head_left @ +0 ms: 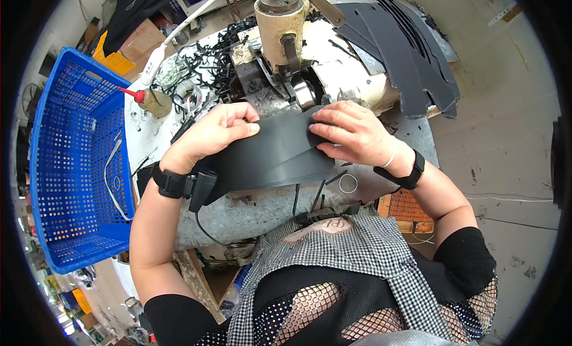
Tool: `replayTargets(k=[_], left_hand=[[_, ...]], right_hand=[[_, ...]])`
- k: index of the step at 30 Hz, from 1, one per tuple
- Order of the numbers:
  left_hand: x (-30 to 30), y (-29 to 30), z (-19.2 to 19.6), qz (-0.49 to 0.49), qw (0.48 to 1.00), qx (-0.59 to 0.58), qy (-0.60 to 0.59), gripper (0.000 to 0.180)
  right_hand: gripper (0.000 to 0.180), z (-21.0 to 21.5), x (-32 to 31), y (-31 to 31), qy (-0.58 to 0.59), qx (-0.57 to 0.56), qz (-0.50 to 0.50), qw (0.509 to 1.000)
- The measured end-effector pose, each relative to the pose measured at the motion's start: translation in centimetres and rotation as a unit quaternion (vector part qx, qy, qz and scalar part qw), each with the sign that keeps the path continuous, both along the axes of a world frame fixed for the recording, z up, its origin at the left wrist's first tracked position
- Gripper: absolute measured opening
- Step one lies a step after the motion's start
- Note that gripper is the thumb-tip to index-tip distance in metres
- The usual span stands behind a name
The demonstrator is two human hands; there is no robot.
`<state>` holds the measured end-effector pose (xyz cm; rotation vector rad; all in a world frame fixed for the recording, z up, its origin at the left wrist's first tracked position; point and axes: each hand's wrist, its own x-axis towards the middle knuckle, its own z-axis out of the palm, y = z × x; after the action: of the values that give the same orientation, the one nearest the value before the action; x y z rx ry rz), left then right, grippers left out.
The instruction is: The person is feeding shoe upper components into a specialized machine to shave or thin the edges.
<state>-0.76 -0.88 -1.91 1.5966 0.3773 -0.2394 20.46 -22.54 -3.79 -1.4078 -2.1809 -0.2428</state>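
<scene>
I see the left hand (211, 131) and right hand (351, 134) each with a clenched grip on the black leather sheet (271, 155), held at the table's (256, 212) near edge. The beige machine (286, 36) stands just beyond; the blue crate (71, 167) sits far left.

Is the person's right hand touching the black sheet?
Touching. The head view shows the right hand pressing its fingertips onto the black sheet.

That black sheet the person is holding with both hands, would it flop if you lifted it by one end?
Probably yes. The black sheet bows in a curve between the left hand and the right hand, so it looks thin and bendy, likely light. Its matte face suggests fair grip rather than slipperiness. Fingertips alone pinch it, hinting that it needs little force.
</scene>
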Motion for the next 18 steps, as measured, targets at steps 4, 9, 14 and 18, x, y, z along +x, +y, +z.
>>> replayTargets(k=[4,9,14,18], left_hand=[[-0.9,0.6,0.1,0.022,1.0,0.01,0.008,0.012],[0.1,1.5,-0.5,0.016,1.0,0.024,0.008,0.014],[2.4,0.5,0.1,0.02,0.998,0.051,-0.013,0.017],[2.4,1.0,-0.9,0.018,0.998,0.055,-0.007,0.018]], right_hand=[[0.036,-1.0,-1.0,0.6,-0.018,0.034,0.008,0.999],[0.034,-1.2,-1.0,0.7,-0.04,0.04,-0.039,0.998],[0.029,0.0,1.2,0.6,-0.07,0.077,-0.1,0.99],[0.023,3.7,4.7,-0.1,-0.074,0.144,-0.166,0.973]])
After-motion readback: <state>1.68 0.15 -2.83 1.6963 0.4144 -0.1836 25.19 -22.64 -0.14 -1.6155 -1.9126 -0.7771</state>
